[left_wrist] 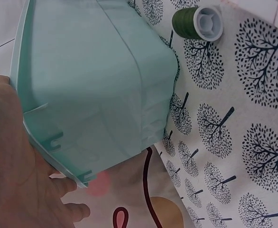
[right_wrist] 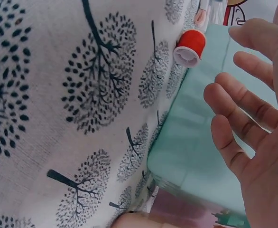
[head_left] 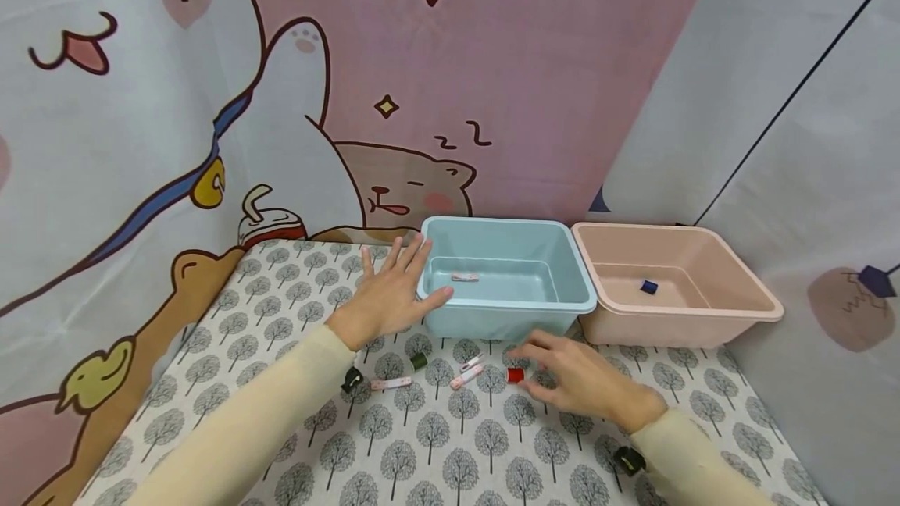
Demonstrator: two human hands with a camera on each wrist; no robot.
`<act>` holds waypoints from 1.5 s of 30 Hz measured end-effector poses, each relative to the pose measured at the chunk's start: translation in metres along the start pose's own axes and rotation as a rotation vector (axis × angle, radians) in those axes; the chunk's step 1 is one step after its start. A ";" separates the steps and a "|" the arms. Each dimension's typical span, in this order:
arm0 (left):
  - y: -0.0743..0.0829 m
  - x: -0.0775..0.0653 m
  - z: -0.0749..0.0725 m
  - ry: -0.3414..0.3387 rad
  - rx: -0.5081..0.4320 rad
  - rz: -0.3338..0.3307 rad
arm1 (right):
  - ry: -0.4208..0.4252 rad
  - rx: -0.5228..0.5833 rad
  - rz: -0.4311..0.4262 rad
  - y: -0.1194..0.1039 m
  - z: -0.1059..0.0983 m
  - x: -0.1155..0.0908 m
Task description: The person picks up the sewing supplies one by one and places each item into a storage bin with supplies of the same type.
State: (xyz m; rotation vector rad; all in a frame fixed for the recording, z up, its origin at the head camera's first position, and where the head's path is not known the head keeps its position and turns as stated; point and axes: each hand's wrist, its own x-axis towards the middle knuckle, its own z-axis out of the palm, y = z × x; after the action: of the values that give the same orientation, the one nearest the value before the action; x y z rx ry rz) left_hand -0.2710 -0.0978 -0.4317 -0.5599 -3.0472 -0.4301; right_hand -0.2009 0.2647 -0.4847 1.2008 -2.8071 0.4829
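Observation:
My left hand (head_left: 390,287), fingers spread straight, rests at the left rim of the light blue bin (head_left: 509,320). Inside that bin lies a small pink-and-white strip (head_left: 464,277). My right hand (head_left: 580,377) hovers over the cloth with loosely bent fingers, thumb and fingertips right by a red thread spool (head_left: 516,375); nothing is in its grasp. A green thread spool (left_wrist: 186,23) lies on its side near the blue bin. Between the spools are two pink-and-white strips (head_left: 467,375), with another strip (head_left: 391,383) to the left; one shows the printed number 12 in the left wrist view.
A pink bin (head_left: 682,326) stands right of the blue one, holding a dark blue spool (head_left: 649,286). The table is covered with a tree-print cloth (head_left: 422,459). A cartoon-print curtain (head_left: 534,84) hangs behind, and a pale curtain (head_left: 808,201) borders the right side.

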 end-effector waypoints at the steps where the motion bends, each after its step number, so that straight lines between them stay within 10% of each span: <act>1: 0.000 0.000 0.000 -0.004 0.003 -0.002 | -0.001 -0.003 -0.002 0.000 0.002 0.000; 45: 0.000 -0.001 0.000 -0.008 -0.001 -0.008 | -0.059 0.040 -0.070 -0.001 0.023 0.011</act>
State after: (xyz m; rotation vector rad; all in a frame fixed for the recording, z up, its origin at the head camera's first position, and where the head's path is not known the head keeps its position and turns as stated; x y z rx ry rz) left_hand -0.2702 -0.0981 -0.4314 -0.5515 -3.0574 -0.4307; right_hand -0.2055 0.2494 -0.5043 1.3372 -2.8058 0.5093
